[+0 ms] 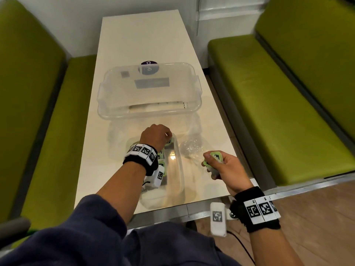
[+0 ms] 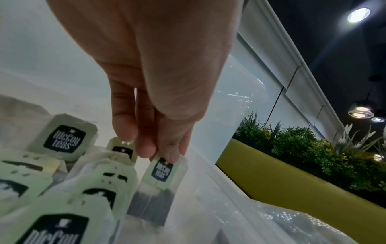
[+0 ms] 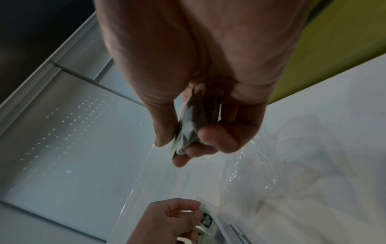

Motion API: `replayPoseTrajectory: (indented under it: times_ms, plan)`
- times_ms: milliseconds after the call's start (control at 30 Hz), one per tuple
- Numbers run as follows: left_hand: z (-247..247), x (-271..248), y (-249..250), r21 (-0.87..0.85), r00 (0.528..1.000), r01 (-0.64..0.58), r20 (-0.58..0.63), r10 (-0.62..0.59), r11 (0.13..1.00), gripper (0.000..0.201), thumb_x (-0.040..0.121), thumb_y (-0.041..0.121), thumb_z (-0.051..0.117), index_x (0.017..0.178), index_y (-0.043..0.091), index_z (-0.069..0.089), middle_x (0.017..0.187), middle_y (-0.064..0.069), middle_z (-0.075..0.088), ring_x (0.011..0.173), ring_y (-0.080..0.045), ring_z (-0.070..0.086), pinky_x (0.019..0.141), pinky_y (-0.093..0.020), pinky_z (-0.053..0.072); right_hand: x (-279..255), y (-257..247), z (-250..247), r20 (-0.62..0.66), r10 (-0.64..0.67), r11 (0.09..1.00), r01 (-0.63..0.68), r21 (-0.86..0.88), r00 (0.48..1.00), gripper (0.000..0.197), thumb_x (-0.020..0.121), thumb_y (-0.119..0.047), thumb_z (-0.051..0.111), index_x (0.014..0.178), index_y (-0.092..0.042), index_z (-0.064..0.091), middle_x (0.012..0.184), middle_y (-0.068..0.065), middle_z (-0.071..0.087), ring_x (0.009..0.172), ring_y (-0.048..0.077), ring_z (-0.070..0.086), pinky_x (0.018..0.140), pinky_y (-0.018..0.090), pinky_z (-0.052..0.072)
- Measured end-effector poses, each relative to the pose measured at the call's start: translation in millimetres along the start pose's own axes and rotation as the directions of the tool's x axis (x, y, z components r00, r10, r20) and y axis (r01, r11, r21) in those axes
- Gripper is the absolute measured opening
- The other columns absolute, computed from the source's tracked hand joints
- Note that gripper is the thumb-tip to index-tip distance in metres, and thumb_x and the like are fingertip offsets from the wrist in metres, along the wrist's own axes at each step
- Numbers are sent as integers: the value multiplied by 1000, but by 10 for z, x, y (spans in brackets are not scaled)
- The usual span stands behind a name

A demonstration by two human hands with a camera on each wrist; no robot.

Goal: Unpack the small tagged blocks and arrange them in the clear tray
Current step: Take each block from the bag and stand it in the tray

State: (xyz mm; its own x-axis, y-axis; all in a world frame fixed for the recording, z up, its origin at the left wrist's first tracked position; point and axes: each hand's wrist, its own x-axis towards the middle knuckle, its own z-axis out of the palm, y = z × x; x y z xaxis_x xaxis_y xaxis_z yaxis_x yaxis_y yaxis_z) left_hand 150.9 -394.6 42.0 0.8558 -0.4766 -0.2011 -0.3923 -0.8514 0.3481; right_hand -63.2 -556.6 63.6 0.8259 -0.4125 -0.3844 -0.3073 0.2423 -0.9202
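The blocks are tea bags with pale green tags. Several tea bags (image 2: 62, 137) stand packed in the near clear tray (image 1: 181, 175). My left hand (image 1: 166, 138) reaches into that tray, and its fingertips (image 2: 144, 148) pinch the tag of one tea bag (image 2: 159, 171) at the row's right end. That bag hangs upright beside the tray wall. To the right of the tray, my right hand (image 1: 212, 163) grips a small stack of tea bags (image 1: 216, 157) above the table. In the right wrist view the stack (image 3: 193, 122) sits between thumb and fingers.
A bigger clear bin (image 1: 149, 112) stands farther back on the cream table (image 1: 146, 39). Crumpled clear wrapping (image 1: 190, 146) lies between the near tray and the right table edge. Green bench seats (image 1: 269, 104) flank the table on both sides.
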Motion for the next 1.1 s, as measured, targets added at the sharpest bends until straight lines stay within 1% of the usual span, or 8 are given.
replayPoseTrajectory:
  times_ms: [200, 300, 433, 567, 667, 867, 1000, 1100]
  plan:
    - [65, 24, -80, -34, 1000, -7, 10, 7, 999, 19, 96, 17, 64, 100, 27, 80, 108, -4, 76, 97, -28, 69, 86, -43, 59, 11, -33, 41, 26, 41, 999, -41, -3, 999, 27, 92, -31, 73, 106, -8, 72, 85, 7, 75, 71, 18, 60, 59, 33, 47]
    - [82, 33, -96, -43, 1000, -8, 4, 8, 999, 20, 95, 13, 65, 99, 26, 80, 106, -5, 76, 93, -28, 70, 84, -41, 60, 18, -45, 76, 27, 49, 999, -49, -4, 998, 26, 91, -31, 73, 105, -8, 71, 85, 8, 75, 71, 18, 60, 59, 33, 48]
    - [127, 20, -103, -8, 1000, -12, -24, 12, 1000, 20, 95, 19, 64, 101, 31, 79, 103, -5, 76, 90, -29, 70, 81, -40, 60, 35, -70, 111, 43, 58, 998, -59, 6, 997, 26, 91, -30, 73, 105, -8, 72, 86, 8, 75, 73, 19, 60, 60, 34, 48]
    - [111, 5, -136, -3, 999, -11, -47, 11, 1000, 19, 95, 27, 66, 110, 33, 78, 104, -5, 77, 94, -29, 71, 84, -40, 59, 33, -90, 141, 99, 101, 994, -105, 32, 990, 17, 93, -12, 69, 110, -10, 72, 88, 8, 74, 75, 20, 63, 62, 32, 50]
    - [42, -26, -148, 14, 998, -27, -61, 27, 1000, 19, 97, 26, 65, 110, 32, 78, 103, -4, 78, 91, -27, 72, 84, -41, 60, 27, -99, 173, 172, 115, 993, -118, 5, 978, 28, 93, 5, 61, 113, -11, 71, 98, 15, 75, 79, 21, 67, 65, 30, 54]
    - [-268, -196, -72, -127, 994, -69, -90, 57, 990, 20, 98, 27, 64, 113, 24, 77, 105, 3, 78, 95, -18, 70, 86, -31, 53, 19, -110, 266, 196, 65, 998, -68, 12, 978, 28, 91, 3, 67, 118, -7, 67, 111, 24, 73, 87, 23, 73, 67, 27, 59]
    - [-490, -419, 86, -410, 983, -147, 39, 178, 900, 17, 96, 30, 68, 108, 23, 79, 99, 10, 78, 83, -6, 72, 86, -32, 59, 24, -119, 312, 176, 37, 999, -42, 26, 984, 25, 91, -1, 69, 115, -3, 66, 110, 20, 75, 86, 21, 74, 66, 27, 59]
    - [-589, -555, 165, -573, 917, -91, 271, 293, 815, 19, 94, 33, 72, 109, 23, 79, 96, 7, 79, 83, -12, 75, 83, -32, 62, 16, -139, 349, 172, 8, 999, -14, 37, 985, 22, 91, -3, 70, 113, -5, 67, 107, 16, 76, 86, 20, 74, 67, 27, 59]
